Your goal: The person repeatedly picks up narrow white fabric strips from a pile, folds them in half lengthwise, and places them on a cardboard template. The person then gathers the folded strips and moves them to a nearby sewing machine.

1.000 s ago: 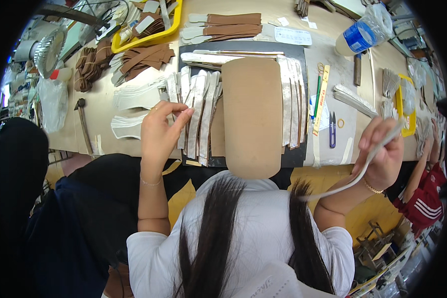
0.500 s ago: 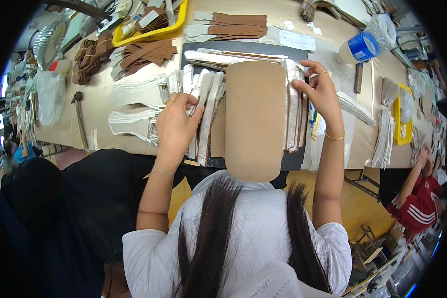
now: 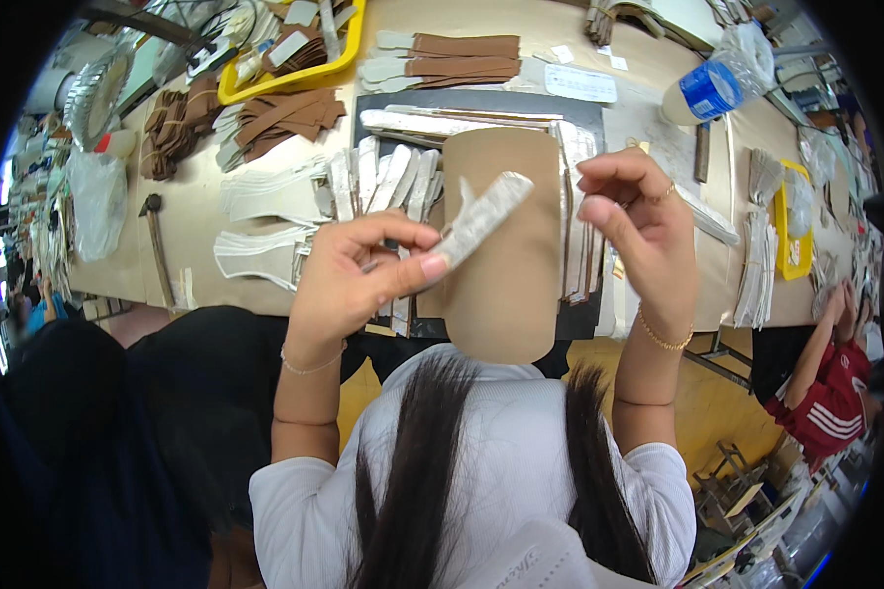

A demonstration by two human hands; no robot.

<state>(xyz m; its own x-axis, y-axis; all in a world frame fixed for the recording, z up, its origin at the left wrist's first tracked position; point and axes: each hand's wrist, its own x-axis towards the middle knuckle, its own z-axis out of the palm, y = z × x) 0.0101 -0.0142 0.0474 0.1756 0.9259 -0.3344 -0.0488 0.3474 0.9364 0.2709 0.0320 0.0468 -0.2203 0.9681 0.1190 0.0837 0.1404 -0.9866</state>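
Note:
My left hand [image 3: 349, 280] is closed, pinching one end of a whitish-grey strip [image 3: 491, 216] between thumb and fingers. The strip points up and to the right, and a thin sliver curls off its left edge. Below it lies a tan board [image 3: 506, 304] with rounded ends. My right hand [image 3: 648, 231] hovers beside the board's right side, thumb and fingers curved apart, nothing seen between them. Pale strips with brown edges [image 3: 578, 257] lie at the board's right, near those fingertips. More whitish strips [image 3: 368, 172] fan out on the left, partly hidden by my left hand.
Bundled brown strips [image 3: 290, 118] and a yellow tray [image 3: 300, 74] lie at the far left. A hammer [image 3: 157, 245] rests at left. A blue-labelled bottle [image 3: 702, 93] stands at far right. Another person in a red shirt [image 3: 825, 393] sits at the right edge.
My left hand has picked up a whitish-grey strip from the left group and raised it over the tan board. My right hand has come off the right-hand strips, towards me.

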